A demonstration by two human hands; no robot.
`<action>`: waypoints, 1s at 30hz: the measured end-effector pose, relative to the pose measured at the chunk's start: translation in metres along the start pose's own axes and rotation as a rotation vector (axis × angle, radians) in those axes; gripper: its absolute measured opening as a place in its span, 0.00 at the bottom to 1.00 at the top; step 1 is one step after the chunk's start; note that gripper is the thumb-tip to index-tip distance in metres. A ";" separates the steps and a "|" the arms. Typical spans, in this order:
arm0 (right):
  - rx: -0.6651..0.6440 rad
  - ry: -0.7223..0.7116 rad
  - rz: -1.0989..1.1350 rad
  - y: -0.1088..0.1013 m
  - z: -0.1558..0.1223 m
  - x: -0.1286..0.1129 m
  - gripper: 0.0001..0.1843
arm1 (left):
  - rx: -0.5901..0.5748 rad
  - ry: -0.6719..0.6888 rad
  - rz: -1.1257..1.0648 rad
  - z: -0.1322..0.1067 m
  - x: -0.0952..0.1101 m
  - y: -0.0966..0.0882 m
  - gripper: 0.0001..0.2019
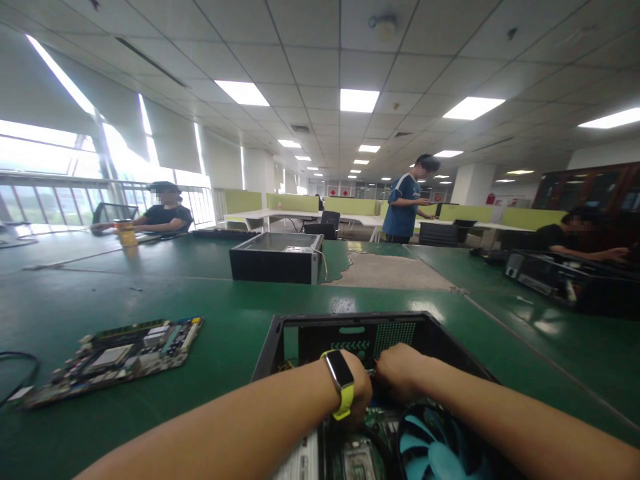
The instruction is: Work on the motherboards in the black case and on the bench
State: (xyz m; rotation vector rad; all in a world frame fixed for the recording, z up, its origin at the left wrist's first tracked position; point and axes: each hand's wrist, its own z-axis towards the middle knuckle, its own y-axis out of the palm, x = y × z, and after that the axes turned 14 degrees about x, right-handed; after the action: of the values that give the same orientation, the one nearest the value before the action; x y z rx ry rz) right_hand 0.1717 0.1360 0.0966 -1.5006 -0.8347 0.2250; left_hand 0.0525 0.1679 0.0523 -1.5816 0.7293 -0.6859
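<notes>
An open black computer case (300,333) lies on the green table (225,300) right in front of me. Both my hands reach down into it. My left hand (361,393), with a yellow-strapped smartwatch (340,383) on the wrist, is curled downward over the board inside. My right hand (400,370) is closed beside it, fingers bent down and touching the left hand. What the fingers hold is hidden. A blue cooler fan (430,450) and green circuit board (360,453) sit below my wrists.
A loose motherboard (120,357) lies on the table to the left, a black cable (20,373) at the far left. Another open case (277,257) stands farther back, a third (560,277) at right. Seated people work at left and right; one person stands behind.
</notes>
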 end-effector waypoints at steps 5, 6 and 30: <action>0.028 0.001 0.006 -0.003 0.000 0.002 0.15 | -0.256 -0.009 0.209 -0.010 0.010 -0.021 0.09; 0.035 0.006 0.008 -0.004 0.000 0.002 0.15 | -0.278 -0.006 0.239 -0.013 0.012 -0.026 0.08; 0.019 0.056 0.017 0.005 0.005 0.002 0.17 | -0.366 -0.028 0.322 -0.020 0.020 -0.041 0.17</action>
State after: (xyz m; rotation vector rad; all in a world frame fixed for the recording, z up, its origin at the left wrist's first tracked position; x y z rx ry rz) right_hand 0.1722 0.1415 0.0924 -1.4897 -0.7734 0.2018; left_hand 0.0529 0.1441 0.0961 -1.7428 1.1062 -0.3036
